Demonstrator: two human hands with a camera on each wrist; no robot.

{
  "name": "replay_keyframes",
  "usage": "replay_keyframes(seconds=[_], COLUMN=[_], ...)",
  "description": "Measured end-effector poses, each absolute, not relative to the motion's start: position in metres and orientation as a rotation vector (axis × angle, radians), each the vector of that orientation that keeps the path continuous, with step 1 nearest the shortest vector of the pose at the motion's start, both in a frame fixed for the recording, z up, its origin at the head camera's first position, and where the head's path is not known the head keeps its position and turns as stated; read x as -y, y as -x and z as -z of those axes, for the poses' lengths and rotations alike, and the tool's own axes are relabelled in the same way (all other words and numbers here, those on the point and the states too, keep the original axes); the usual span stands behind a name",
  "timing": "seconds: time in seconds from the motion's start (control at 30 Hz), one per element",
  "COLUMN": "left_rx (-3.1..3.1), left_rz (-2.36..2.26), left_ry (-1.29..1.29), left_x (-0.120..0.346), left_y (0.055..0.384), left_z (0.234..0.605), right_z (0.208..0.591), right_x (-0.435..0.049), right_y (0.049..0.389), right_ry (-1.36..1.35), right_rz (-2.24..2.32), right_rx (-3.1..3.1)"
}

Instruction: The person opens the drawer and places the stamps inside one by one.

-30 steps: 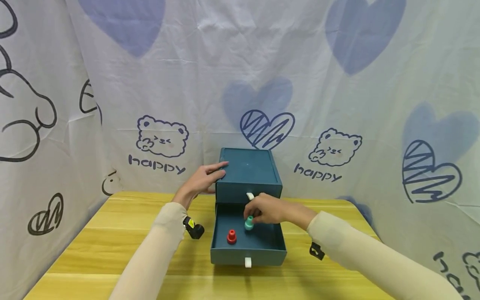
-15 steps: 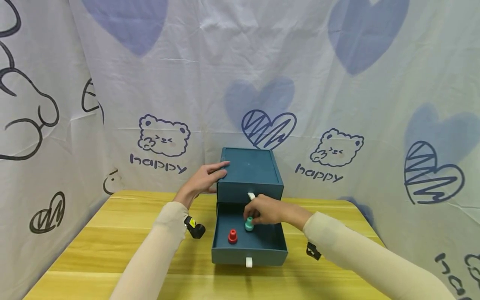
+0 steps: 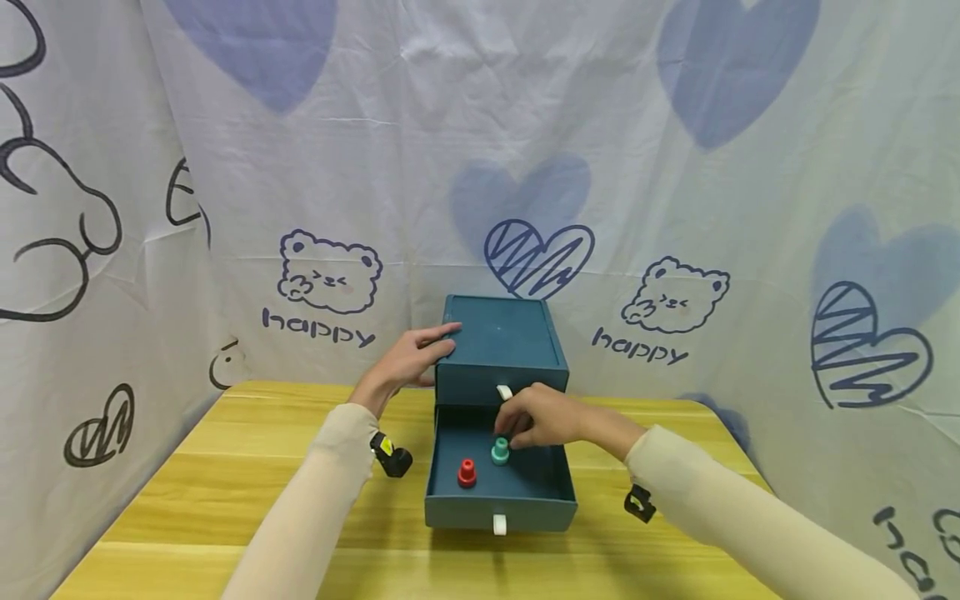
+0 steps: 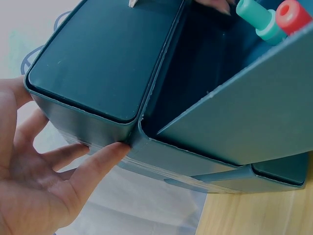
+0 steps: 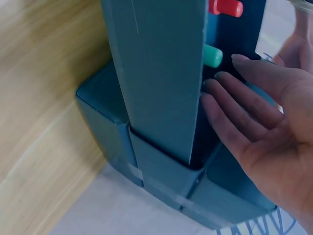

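A dark teal drawer unit (image 3: 504,335) stands on the table, its lower drawer (image 3: 457,512) pulled out. Inside stand a red stepped peg (image 3: 467,475) and, a little behind it, a mint-green one (image 3: 500,453). My left hand (image 3: 405,360) rests on the unit's left side and top edge; its fingers (image 4: 100,164) lie nearly straight against the casing in the left wrist view. Over the drawer, my right hand (image 3: 543,414) is beside the green peg. The right wrist view shows its fingers (image 5: 239,115) loosely extended, with a gap to the green peg's tip (image 5: 213,56).
The upper drawer is closed, with a white pull tab (image 3: 504,392); a similar tab (image 3: 499,523) hangs on the lower drawer's front. Wood-grain table (image 3: 262,467) surrounds the unit. A printed white cloth (image 3: 480,108) hangs behind and at both sides.
My right hand has let go of the green peg and shifted slightly up and to the right. The peg stays standing in the drawer. My left hand keeps its place on the unit.
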State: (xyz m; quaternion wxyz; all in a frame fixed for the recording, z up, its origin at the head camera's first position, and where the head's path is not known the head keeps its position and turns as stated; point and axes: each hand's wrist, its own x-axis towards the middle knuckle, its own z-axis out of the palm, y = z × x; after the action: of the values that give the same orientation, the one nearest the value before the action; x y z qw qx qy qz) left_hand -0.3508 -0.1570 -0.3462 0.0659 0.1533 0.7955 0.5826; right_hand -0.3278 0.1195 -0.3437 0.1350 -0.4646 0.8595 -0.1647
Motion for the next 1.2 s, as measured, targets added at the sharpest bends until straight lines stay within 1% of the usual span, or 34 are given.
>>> replay_keyframes(seconds=[0.33,0.67,0.93,1.2], left_rx=[-2.398,-2.396,-2.405,-2.401], left_rz=[-1.768,-1.766,-1.751,-1.754], left_ry=[-0.456,-0.465,-0.476,-0.461], left_x=[0.156,0.156,0.156,0.156], left_y=[0.351,0.352,0.353,0.352], left_z=[0.348,0.348,0.347,0.346], right_z=[0.330,0.322,0.327,0.344], right_x=[-0.155,-0.198,-0.233,-0.266], right_y=[0.322,0.318,0.322,0.321], right_ry=[1.337,1.180,1.147,1.079], right_rz=[0.563,0.664,0.680,0.719], right_rx=[-2.519,-2.608,-2.655,-2.659])
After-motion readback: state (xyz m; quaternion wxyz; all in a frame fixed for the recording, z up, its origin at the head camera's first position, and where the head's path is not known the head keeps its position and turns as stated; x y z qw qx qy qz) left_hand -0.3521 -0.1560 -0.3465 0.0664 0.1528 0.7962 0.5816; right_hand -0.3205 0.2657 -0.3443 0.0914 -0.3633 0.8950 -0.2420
